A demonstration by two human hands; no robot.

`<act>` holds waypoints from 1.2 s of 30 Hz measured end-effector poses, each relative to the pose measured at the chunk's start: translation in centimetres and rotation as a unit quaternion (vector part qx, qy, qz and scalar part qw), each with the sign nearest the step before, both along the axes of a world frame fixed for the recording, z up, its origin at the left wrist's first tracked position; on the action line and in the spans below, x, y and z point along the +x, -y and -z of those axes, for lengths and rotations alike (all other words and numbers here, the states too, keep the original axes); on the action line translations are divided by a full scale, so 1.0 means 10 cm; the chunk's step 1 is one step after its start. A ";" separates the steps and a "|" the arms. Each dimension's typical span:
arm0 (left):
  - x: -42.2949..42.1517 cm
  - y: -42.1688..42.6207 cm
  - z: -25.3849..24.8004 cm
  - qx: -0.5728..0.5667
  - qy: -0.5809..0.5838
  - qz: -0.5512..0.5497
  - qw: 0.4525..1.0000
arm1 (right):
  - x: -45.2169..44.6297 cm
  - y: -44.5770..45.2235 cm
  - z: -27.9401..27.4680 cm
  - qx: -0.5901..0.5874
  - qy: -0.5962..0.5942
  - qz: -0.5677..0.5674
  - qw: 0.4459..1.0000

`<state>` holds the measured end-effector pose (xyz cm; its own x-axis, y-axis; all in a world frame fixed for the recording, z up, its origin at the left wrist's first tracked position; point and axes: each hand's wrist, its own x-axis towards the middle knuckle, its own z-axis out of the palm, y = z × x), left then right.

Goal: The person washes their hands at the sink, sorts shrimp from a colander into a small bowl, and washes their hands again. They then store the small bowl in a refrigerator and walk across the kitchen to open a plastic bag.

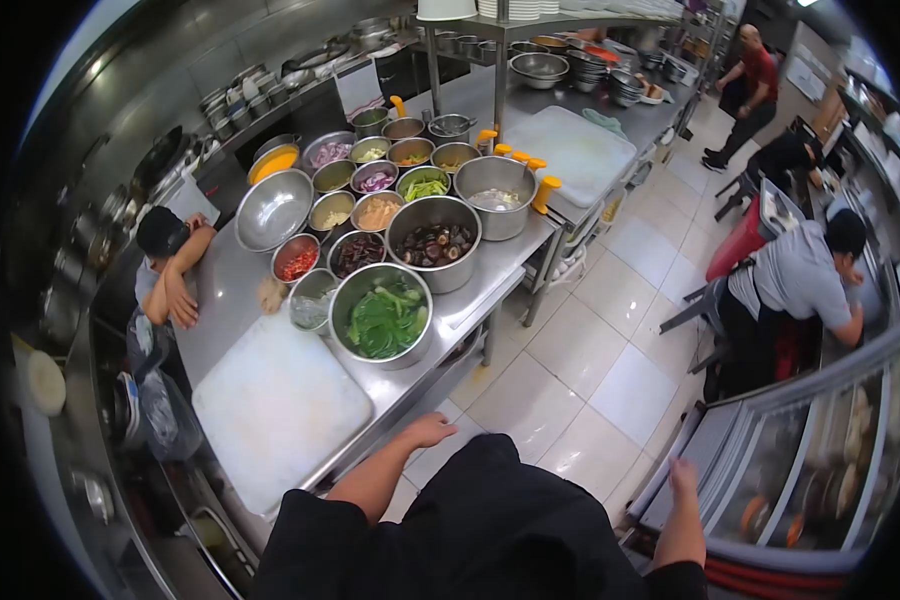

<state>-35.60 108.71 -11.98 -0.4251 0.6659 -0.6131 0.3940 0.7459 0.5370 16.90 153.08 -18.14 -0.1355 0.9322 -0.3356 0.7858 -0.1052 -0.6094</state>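
Observation:
My left hand (430,430) hangs in front of the steel counter's edge, fingers loosely curled together, with nothing seen in it. Nearest to it are a white cutting board (280,405) and a deep steel pot of green leafy vegetables (380,320). On the right, my right hand (682,475) is raised beside the frame of a glass-fronted refrigerated case (810,470). Its fingers are blurred, and I cannot tell whether they touch the frame. Behind the greens stand a pot of dark mushrooms (433,246) and a small bowl of chopped red peppers (297,260).
More bowls of cut ingredients crowd the steel counter (210,290). A person (170,250) leans on its left side. To the right, a person in grey (795,275) sits bent over a worktop, and another in red (755,90) stands farther back. Tiled floor (550,370) runs between.

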 end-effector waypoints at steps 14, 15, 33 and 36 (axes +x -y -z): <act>-0.66 -3.81 -0.05 0.043 0.047 0.058 0.996 | -2.00 -1.82 -0.71 -0.091 0.171 -0.327 0.925; -0.73 -4.19 -0.19 0.063 0.027 0.087 0.994 | -1.59 -1.96 -0.34 -0.103 0.216 -0.299 0.924; -1.41 -7.28 0.78 -0.169 0.112 0.019 0.979 | -2.79 -6.38 -0.11 0.012 0.007 -0.331 0.944; -1.43 -7.95 0.65 -0.149 0.120 0.014 0.981 | -3.62 -7.26 -0.89 0.073 -0.088 -0.278 0.954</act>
